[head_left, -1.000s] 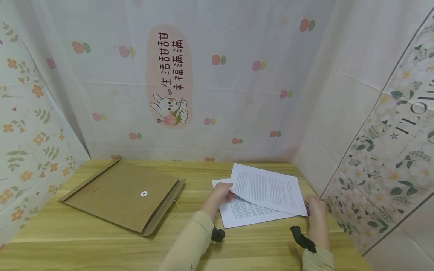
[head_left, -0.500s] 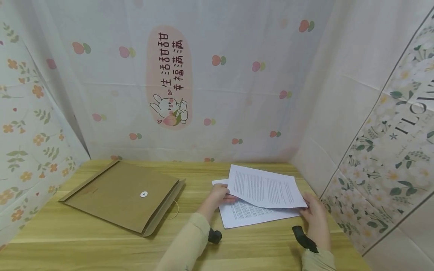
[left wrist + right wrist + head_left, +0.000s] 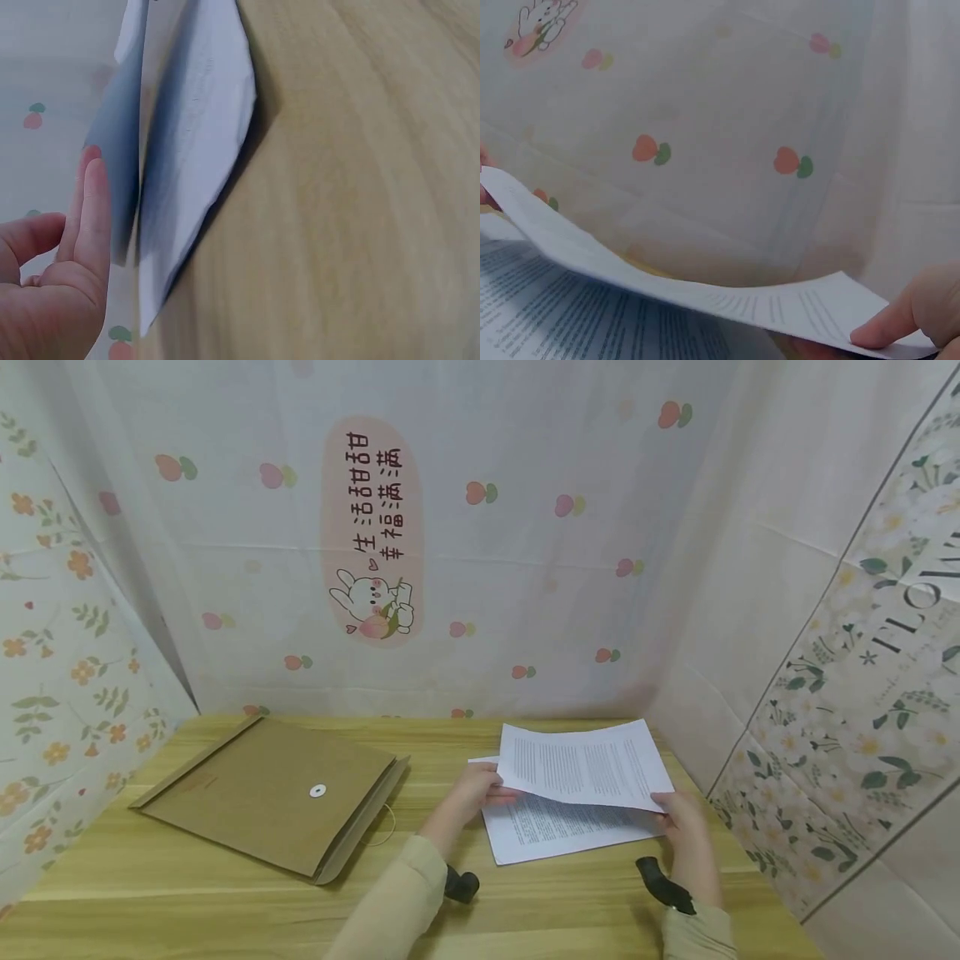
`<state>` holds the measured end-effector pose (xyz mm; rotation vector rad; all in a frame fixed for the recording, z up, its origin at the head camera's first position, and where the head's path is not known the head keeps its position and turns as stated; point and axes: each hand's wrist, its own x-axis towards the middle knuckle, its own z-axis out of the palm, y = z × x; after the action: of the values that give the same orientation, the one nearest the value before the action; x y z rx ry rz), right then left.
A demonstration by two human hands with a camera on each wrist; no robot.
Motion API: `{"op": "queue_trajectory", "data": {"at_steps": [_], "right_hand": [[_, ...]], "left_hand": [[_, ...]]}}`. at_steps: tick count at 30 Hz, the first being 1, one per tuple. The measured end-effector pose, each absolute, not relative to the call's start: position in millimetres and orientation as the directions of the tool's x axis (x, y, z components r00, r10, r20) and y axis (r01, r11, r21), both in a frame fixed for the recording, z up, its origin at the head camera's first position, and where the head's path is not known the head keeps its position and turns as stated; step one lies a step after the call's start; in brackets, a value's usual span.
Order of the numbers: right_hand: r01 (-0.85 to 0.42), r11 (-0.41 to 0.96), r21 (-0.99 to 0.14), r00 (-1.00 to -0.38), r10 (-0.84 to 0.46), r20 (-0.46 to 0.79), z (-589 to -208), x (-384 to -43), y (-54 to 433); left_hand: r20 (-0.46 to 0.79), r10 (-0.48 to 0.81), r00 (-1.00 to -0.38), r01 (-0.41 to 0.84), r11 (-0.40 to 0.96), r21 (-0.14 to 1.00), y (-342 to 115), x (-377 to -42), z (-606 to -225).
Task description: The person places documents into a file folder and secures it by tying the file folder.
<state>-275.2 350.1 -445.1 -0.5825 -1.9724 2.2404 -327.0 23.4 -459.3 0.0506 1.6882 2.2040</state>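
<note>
A printed sheet of paper (image 3: 577, 760) is raised at a slant above more printed paper (image 3: 551, 837) lying on the wooden table. My left hand (image 3: 472, 787) pinches its left edge; in the left wrist view the straight fingers (image 3: 96, 202) lie against the underside. At the near right corner my right hand (image 3: 681, 818) grips the same sheet. Its thumb (image 3: 889, 326) presses on top, with the other fingers partly hidden beneath. Between the hands the sheet sags in a shallow curve, and it covers the back part of the lower paper.
On the left of the table (image 3: 225, 893) lies a brown kraft document envelope (image 3: 262, 785) with a white button (image 3: 318, 791). A thin string (image 3: 388, 831) trails from its open flap side. Patterned cloth walls (image 3: 525, 568) enclose the back and both sides.
The upper sheet has shifted left and turned, its far right corner now higher. My right hand has moved its thumb onto the top of the corner. The left hand has slid slightly left.
</note>
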Motion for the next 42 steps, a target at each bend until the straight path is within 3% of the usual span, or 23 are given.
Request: {"op": "queue_trajectory", "data": {"at_steps": [6,10,17,27,32,37,42], "right_hand": [[0.122,-0.242,-0.963,-0.948,0.260,-0.185,-428,-272,347],[0.126,-0.203,-0.971,-0.950,0.259,-0.177,-417,-268,347],[0.063,-0.183,-0.981,-0.992,0.100,-0.082,-405,-264,345],[0.005,-0.240,-0.971,-0.998,-0.058,0.009,-399,-263,341],[-0.020,-0.219,-0.976,-0.982,-0.181,0.061,-398,-264,340],[-0.016,-0.217,-0.976,-0.980,-0.191,0.059,-394,-263,337],[0.007,-0.313,-0.950,-0.993,-0.114,0.030,-390,-263,326]], "left_hand": [[-0.160,0.319,-0.934,-0.248,-0.260,0.933,13,-324,-450],[-0.128,0.321,-0.938,-0.216,-0.255,0.943,7,-324,-449],[-0.067,0.285,-0.956,-0.128,-0.200,0.971,-9,-323,-453],[-0.006,0.265,-0.964,-0.109,-0.378,0.919,-37,-321,-443],[-0.018,0.343,-0.939,-0.142,-0.340,0.930,-56,-315,-430],[-0.002,0.407,-0.913,-0.100,-0.221,0.970,-66,-309,-423],[0.022,0.323,-0.946,-0.047,-0.205,0.978,-66,-302,-423]]}}
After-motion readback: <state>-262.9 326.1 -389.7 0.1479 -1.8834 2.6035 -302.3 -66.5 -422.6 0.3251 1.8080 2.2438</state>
